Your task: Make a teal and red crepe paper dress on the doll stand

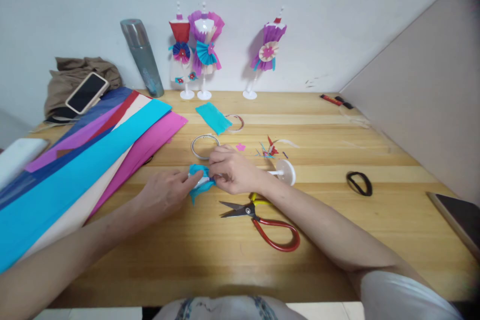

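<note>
A small white dress-form mannequin lies on its side on the table, its round base [286, 173] pointing right. Turquoise crepe paper [202, 188] is wrapped around its body. My left hand [170, 187] holds the body from the left, index finger pressed on the paper. Curled over the form from the right, my right hand [233, 170] pinches the turquoise paper near the waist; its fingertips are partly hidden. Scissors [249, 211] with red and yellow handles lie just below my right hand. Above the hands are a tape roll [193, 146] and a pink paper flower [240, 147].
Three dressed mannequins [204, 55] stand by the wall beside a bottle [144, 60]. Coloured crepe sheets [93, 160] spread across the left. A turquoise piece [213, 117], another tape roll [242, 123], paper scraps [270, 149] and a black band [360, 183] lie about.
</note>
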Demonstrator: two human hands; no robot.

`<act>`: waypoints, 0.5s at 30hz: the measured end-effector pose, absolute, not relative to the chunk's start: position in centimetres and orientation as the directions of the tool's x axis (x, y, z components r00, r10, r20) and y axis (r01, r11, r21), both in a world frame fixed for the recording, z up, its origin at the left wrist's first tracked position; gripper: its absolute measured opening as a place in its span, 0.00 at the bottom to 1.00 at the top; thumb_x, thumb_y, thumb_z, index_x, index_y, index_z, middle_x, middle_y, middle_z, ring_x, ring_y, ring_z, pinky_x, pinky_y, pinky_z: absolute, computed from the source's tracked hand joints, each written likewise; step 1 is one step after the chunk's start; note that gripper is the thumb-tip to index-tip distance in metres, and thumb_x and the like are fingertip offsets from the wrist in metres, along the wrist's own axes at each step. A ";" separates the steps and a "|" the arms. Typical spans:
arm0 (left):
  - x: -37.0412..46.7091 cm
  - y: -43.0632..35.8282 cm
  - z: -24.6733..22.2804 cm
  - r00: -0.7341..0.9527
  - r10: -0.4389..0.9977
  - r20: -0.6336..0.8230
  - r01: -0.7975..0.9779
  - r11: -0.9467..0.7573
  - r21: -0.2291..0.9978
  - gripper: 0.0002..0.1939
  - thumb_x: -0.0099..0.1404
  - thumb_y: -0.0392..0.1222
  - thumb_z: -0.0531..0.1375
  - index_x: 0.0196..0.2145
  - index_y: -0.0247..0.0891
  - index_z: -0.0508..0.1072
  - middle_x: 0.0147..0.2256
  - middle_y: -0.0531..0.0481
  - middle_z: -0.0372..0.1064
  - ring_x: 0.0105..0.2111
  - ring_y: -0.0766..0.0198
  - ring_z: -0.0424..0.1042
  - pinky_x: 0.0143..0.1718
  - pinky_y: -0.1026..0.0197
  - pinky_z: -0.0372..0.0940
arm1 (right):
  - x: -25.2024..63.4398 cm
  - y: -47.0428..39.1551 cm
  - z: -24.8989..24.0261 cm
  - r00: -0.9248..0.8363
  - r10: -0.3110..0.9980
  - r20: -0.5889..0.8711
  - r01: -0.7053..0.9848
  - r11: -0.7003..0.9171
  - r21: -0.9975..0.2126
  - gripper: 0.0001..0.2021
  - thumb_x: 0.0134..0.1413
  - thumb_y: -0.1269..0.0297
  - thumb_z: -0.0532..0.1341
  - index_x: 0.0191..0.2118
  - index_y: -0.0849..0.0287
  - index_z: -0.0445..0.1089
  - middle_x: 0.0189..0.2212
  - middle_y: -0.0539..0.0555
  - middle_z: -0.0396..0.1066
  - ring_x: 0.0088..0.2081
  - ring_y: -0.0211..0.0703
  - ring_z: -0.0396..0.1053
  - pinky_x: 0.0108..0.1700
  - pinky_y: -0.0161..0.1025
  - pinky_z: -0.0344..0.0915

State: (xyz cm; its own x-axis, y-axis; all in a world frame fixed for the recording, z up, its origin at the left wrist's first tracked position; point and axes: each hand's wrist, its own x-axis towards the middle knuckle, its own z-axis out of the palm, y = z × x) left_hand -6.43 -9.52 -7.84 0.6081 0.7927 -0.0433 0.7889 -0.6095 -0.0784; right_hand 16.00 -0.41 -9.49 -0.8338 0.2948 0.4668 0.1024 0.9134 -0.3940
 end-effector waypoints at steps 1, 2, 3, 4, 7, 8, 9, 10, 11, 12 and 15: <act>-6.3 -9.5 -8.0 0.599 0.799 -0.051 0.796 -0.601 -0.067 0.22 0.64 0.29 0.50 0.53 0.40 0.69 0.31 0.48 0.74 0.26 0.59 0.69 0.24 0.59 0.51 | 16.0 -0.4 -9.5 -0.833 0.297 0.466 0.106 0.913 -0.394 0.08 0.45 0.73 0.56 0.25 0.59 0.72 0.26 0.53 0.66 0.32 0.44 0.60 0.39 0.42 0.56; -6.3 -9.5 -8.1 0.595 0.802 -0.051 0.801 -0.597 -0.047 0.20 0.64 0.29 0.50 0.51 0.40 0.69 0.30 0.48 0.73 0.26 0.59 0.69 0.25 0.59 0.52 | 16.0 -0.4 -9.5 -0.833 0.300 0.466 0.109 0.913 -0.393 0.08 0.44 0.74 0.55 0.25 0.58 0.71 0.26 0.53 0.65 0.32 0.44 0.60 0.39 0.42 0.56; -6.3 -9.5 -8.1 0.593 0.804 -0.042 0.804 -0.594 -0.024 0.19 0.64 0.29 0.50 0.50 0.40 0.69 0.30 0.48 0.73 0.26 0.59 0.69 0.25 0.60 0.53 | 16.0 -0.4 -9.5 -0.832 0.301 0.466 0.110 0.913 -0.392 0.08 0.44 0.74 0.55 0.25 0.58 0.71 0.26 0.53 0.65 0.32 0.44 0.60 0.39 0.42 0.56; -6.3 -9.5 -8.1 0.593 0.805 -0.032 0.805 -0.593 -0.005 0.19 0.64 0.29 0.50 0.50 0.40 0.69 0.30 0.48 0.72 0.26 0.60 0.69 0.26 0.60 0.54 | 16.0 -0.4 -9.5 -0.832 0.300 0.466 0.112 0.914 -0.389 0.08 0.44 0.74 0.55 0.25 0.58 0.71 0.26 0.53 0.65 0.32 0.44 0.60 0.39 0.42 0.55; -6.4 -9.5 -7.8 0.601 0.798 -0.045 0.798 -0.602 -0.012 0.21 0.64 0.29 0.50 0.52 0.41 0.69 0.31 0.49 0.73 0.27 0.59 0.70 0.26 0.60 0.54 | 16.0 -0.4 -9.5 -0.838 0.298 0.457 0.120 0.918 -0.378 0.08 0.44 0.74 0.56 0.25 0.58 0.71 0.26 0.53 0.65 0.32 0.44 0.60 0.39 0.42 0.55; -6.5 -9.5 -7.7 0.601 0.798 -0.054 0.798 -0.602 -0.023 0.22 0.64 0.29 0.49 0.53 0.41 0.69 0.31 0.49 0.73 0.27 0.59 0.71 0.26 0.60 0.54 | 16.0 -0.4 -9.5 -0.842 0.298 0.450 0.124 0.918 -0.376 0.08 0.44 0.74 0.56 0.25 0.58 0.71 0.26 0.53 0.66 0.33 0.45 0.61 0.39 0.42 0.55; -6.5 -9.5 -7.7 0.597 0.800 -0.059 0.800 -0.599 -0.028 0.23 0.64 0.28 0.49 0.53 0.41 0.70 0.32 0.48 0.74 0.28 0.58 0.71 0.26 0.59 0.55 | 16.0 -0.4 -9.5 -0.844 0.299 0.445 0.126 0.918 -0.377 0.08 0.44 0.74 0.56 0.25 0.58 0.71 0.26 0.53 0.66 0.33 0.45 0.61 0.39 0.42 0.56; -6.6 -9.4 -7.7 0.591 0.805 -0.055 0.805 -0.592 -0.021 0.23 0.64 0.28 0.48 0.52 0.41 0.71 0.32 0.48 0.75 0.29 0.57 0.72 0.26 0.59 0.55 | 16.0 -0.4 -9.4 -0.845 0.299 0.444 0.125 0.917 -0.379 0.08 0.44 0.74 0.56 0.25 0.58 0.72 0.26 0.53 0.66 0.33 0.45 0.61 0.40 0.42 0.56; -6.6 -9.4 -7.8 0.585 0.810 -0.038 0.811 -0.585 -0.003 0.22 0.65 0.29 0.48 0.52 0.41 0.72 0.33 0.48 0.75 0.29 0.57 0.72 0.26 0.59 0.56 | 16.1 -0.4 -9.4 -0.844 0.298 0.446 0.122 0.916 -0.382 0.08 0.45 0.74 0.56 0.25 0.59 0.72 0.26 0.53 0.66 0.33 0.44 0.61 0.40 0.42 0.56; -6.7 -9.4 -8.0 0.577 0.816 -0.016 0.817 -0.577 0.023 0.22 0.66 0.29 0.48 0.52 0.41 0.72 0.33 0.47 0.75 0.29 0.57 0.72 0.27 0.59 0.57 | 16.1 -0.4 -9.4 -0.842 0.297 0.450 0.117 0.916 -0.384 0.08 0.45 0.74 0.56 0.26 0.59 0.72 0.27 0.53 0.66 0.33 0.44 0.61 0.40 0.42 0.56; -6.9 -9.4 -8.4 0.550 0.832 0.076 0.820 -0.555 0.138 0.19 0.70 0.34 0.48 0.51 0.42 0.74 0.31 0.49 0.76 0.27 0.59 0.72 0.27 0.60 0.58 | 16.1 -0.4 -9.4 -0.842 0.291 0.454 0.109 0.917 -0.385 0.08 0.46 0.74 0.56 0.26 0.59 0.72 0.27 0.53 0.66 0.33 0.44 0.61 0.40 0.42 0.56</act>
State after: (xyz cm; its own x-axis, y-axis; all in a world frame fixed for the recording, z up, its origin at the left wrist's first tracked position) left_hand -6.86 -9.35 -8.37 0.5499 0.8318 0.0759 0.8203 -0.5549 0.1384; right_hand 16.13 -0.45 -9.40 -0.8421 0.2908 0.4543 0.1089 0.9166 -0.3847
